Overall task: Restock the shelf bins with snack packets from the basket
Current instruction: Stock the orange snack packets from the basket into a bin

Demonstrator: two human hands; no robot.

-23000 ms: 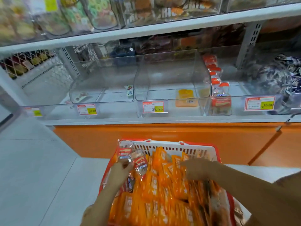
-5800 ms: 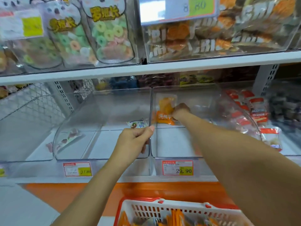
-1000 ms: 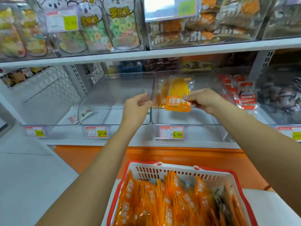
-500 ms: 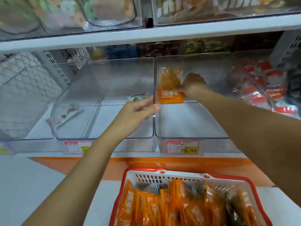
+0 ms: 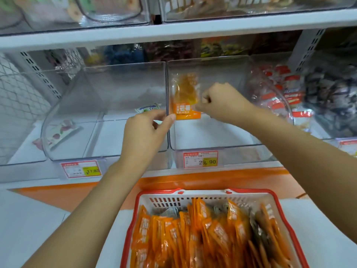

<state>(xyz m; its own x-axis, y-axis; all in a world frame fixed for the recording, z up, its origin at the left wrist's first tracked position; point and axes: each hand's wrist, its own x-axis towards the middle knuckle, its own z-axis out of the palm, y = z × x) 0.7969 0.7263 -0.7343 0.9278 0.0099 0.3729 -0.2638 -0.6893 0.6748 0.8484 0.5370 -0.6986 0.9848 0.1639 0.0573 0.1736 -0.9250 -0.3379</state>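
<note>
Right hand (image 5: 222, 103) pinches the orange packet (image 5: 184, 97) by its lower right corner. The packet stands long axis upright against the bin (image 5: 222, 147) left wall, toward the shelf (image 5: 38, 180) back. Left hand (image 5: 144, 132) pinches that wall, just beside.

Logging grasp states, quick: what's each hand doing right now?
Left hand: pinching the clear bin wall.
Right hand: pinching the orange packet, held upright inside the bin.
</note>
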